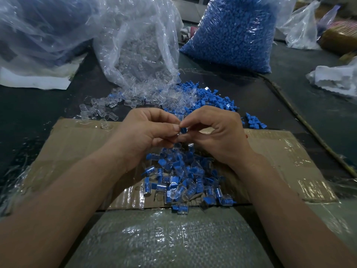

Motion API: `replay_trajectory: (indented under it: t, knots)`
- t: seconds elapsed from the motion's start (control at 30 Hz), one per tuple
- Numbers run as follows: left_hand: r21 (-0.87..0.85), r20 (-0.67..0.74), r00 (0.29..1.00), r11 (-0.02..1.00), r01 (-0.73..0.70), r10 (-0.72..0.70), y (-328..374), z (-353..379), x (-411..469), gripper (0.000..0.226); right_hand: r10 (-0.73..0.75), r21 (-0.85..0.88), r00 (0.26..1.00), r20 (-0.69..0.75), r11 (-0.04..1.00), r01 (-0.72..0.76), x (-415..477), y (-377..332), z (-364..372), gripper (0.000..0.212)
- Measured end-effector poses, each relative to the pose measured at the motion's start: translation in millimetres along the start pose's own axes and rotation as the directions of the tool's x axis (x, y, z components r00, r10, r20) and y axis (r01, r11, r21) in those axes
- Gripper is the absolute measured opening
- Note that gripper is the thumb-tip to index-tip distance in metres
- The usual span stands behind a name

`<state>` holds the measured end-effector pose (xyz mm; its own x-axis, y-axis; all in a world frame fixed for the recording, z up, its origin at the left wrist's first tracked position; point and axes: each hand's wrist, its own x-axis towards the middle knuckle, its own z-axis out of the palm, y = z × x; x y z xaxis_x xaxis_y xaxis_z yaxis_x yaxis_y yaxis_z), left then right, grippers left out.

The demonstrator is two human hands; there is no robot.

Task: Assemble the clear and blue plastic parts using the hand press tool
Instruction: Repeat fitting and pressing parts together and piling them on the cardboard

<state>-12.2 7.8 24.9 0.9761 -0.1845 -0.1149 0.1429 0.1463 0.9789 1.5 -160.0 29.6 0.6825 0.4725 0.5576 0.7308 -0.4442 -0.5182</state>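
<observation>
My left hand [146, 130] and my right hand [214, 130] meet at the centre, fingertips pinching one small blue part [183, 130] with a bit of clear plastic below it. Which hand holds which piece is hard to tell. Under the hands a heap of joined clear and blue pieces [183, 180] lies on a taped cardboard sheet [81, 140]. Beyond the hands lie loose clear parts [100, 111] on the left and loose blue parts [216, 101] on the right. No hand press tool is in view.
A clear bag of clear parts [139, 51] spills open at the back centre. A full bag of blue parts [235, 31] stands at the back right. More plastic bags lie far left and far right. A woven sack [170, 242] covers the near edge.
</observation>
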Motion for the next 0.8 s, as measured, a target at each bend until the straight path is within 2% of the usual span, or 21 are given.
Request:
replay_trajectory:
  t: [0.27,0.53,0.8]
  knots:
    - [-0.080,0.024,1.000,0.997,0.002,0.000,1.5,-0.8,0.6,0.012,0.099,-0.009,0.994,-0.041,0.995,-0.100,-0.8,-2.0,-0.9,0.019]
    - [-0.088,0.053,0.999,0.996,0.009,-0.004,-0.3,-2.8,2.0,0.008,0.181,0.032,0.983,-0.024,0.983,-0.181,-0.3,-2.7,-2.3,0.019]
    - [-0.063,0.078,0.997,0.998,0.007,-0.002,0.0,-3.2,1.4,0.009,0.109,-0.029,0.994,-0.008,0.994,-0.109,-0.3,-3.3,-3.6,0.019]
